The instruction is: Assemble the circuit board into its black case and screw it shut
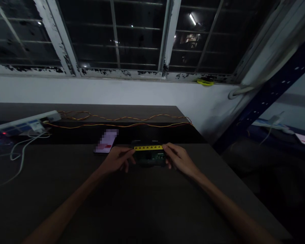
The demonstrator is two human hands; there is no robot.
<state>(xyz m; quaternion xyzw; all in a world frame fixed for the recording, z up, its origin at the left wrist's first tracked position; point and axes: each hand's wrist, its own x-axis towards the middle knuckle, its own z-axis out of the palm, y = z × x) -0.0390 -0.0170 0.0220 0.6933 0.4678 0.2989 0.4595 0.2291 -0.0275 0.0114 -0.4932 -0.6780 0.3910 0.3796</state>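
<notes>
Your left hand [117,159] and right hand [180,158] pinch opposite ends of a yellow strip [148,148] at the centre of the frame, the other fingers loosely curled. The strip's long axis runs left to right, nearly level, along a dark device's [149,158] upper edge.

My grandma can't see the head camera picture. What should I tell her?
A left hand and right hand pinch opposite ends of a yellow strip with black marks across a dark greenish board. A thin, lit, rectangular phone lies on the dark grey table near the left hand.
</notes>
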